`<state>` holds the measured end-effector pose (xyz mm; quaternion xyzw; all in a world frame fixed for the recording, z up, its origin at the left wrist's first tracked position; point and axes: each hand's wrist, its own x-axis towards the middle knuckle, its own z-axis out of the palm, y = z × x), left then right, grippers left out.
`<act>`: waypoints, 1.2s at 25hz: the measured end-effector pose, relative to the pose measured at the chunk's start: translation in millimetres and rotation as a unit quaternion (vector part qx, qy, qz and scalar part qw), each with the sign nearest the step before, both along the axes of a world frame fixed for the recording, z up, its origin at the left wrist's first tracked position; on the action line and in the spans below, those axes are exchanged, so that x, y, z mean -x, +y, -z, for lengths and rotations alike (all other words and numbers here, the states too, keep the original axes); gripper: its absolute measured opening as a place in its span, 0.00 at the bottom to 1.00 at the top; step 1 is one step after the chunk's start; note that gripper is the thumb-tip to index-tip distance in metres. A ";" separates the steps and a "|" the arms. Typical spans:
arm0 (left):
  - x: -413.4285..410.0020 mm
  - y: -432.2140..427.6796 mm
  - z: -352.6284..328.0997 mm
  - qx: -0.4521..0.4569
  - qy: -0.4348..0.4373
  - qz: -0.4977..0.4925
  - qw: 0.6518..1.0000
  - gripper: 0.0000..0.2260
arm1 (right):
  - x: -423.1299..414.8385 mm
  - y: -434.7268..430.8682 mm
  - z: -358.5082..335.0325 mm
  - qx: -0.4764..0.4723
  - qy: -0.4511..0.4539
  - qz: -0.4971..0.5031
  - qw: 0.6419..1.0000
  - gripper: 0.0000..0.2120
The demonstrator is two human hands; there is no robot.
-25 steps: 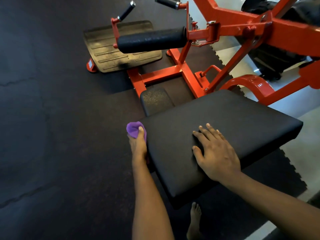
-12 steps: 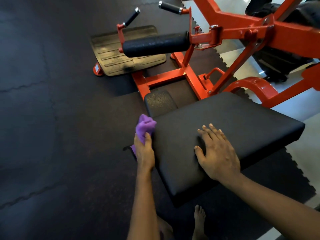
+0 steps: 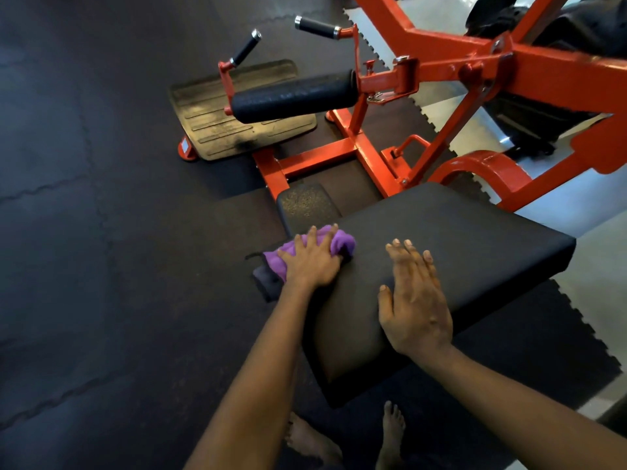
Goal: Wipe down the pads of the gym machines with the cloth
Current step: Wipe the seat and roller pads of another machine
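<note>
- Head view: pressing a crumpled purple cloth [image 3: 342,244] onto the far left edge of the large black rectangular vinyl seat pad [image 3: 458,245] with the left hand [image 3: 310,262]. Fingers splayed and straight on top of the cloth, not clenched round it. Part of the cloth hanging off the pad's left side.
- Bracing the same pad with the right hand [image 3: 417,307], laid flat and relaxed on the top surface, grasping nothing, apart from the cloth.
- Judged as mid-wipe on this one pad: cloth only at the left edge, with the broad top to the right not under it. No telling from the surface which parts are already clean.
- Probably still to do: the black cylindrical foam roller pad [image 3: 291,96] on the red steel machine frame [image 3: 441,59] beyond, and the small black speckled pad [image 3: 305,205] just past the cloth; neither touched by a hand.
- More dark upholstery at the upper right, too cut off to judge.
- Elsewhere: a worn ribbed footplate [image 3: 217,120], dark rubber floor tiles [image 3: 84,232], and bare feet [image 3: 392,425] below the pad.
</note>
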<state>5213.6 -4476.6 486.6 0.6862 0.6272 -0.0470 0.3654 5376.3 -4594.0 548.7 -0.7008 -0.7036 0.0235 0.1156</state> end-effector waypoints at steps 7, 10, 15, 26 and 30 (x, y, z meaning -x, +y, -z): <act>-2.7 71.6 35.3 -0.020 0.016 -0.125 0.992 0.18 | -6.2 1.4 4.6 0.005 0.024 -0.005 1.000 0.32; -1.9 67.8 34.8 -0.087 -0.057 -0.253 0.962 0.15 | -4.5 0.0 4.0 -0.008 0.037 0.001 0.999 0.32; -61.1 41.2 17.1 -0.057 -0.121 0.051 0.990 0.25 | -5.7 -2.3 5.0 -0.060 0.052 0.011 0.997 0.35; -3.7 -38.0 -11.8 -0.044 -0.046 -0.126 0.990 0.24 | -7.4 -2.9 5.7 -0.038 0.094 0.032 0.994 0.32; 30.8 -88.6 -52.0 -0.036 -0.184 -0.172 0.967 0.19 | -12.2 -3.2 -12.6 0.054 0.252 0.022 0.966 0.27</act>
